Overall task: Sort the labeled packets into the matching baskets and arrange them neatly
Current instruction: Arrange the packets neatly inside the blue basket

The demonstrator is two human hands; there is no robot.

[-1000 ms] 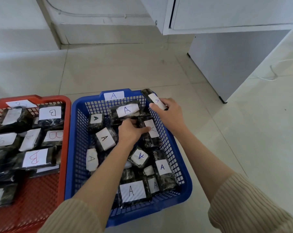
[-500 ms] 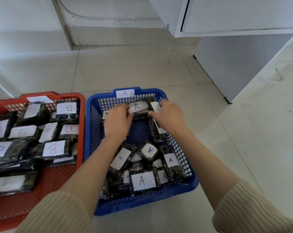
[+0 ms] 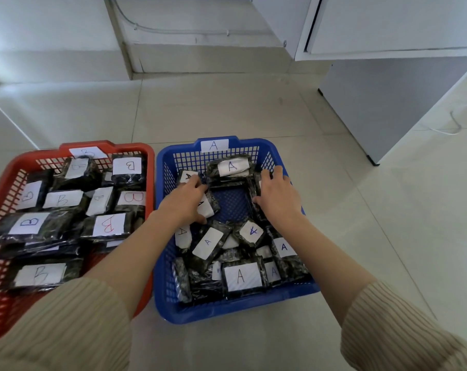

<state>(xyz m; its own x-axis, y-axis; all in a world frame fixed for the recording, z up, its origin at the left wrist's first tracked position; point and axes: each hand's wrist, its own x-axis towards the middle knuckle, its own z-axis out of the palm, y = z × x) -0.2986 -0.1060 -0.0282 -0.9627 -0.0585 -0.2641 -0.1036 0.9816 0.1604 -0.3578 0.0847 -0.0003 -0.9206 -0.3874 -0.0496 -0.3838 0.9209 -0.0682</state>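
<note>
A blue basket (image 3: 243,310) tagged A holds several dark packets with white A labels; one A packet (image 3: 231,168) lies at its far wall. My left hand (image 3: 185,200) is inside on the left, fingers curled round a dark A packet (image 3: 207,207) beneath it. My right hand (image 3: 279,195) is at the right wall, fingers wrapped over the edge of upright dark packets (image 3: 253,188). Bare blue mesh shows between my hands. A red basket (image 3: 146,162) tagged B stands touching on the left, filled with B-labelled packets (image 3: 108,224).
Pale tiled floor surrounds both baskets. A grey cabinet (image 3: 387,103) stands at the back right with a white cable (image 3: 453,124) beside it. A white wall with a step runs along the back.
My left hand has moved nearer and left onto a packet by the left wall. My right hand slid to the right wall. The view tilted, showing more of the red basket.
</note>
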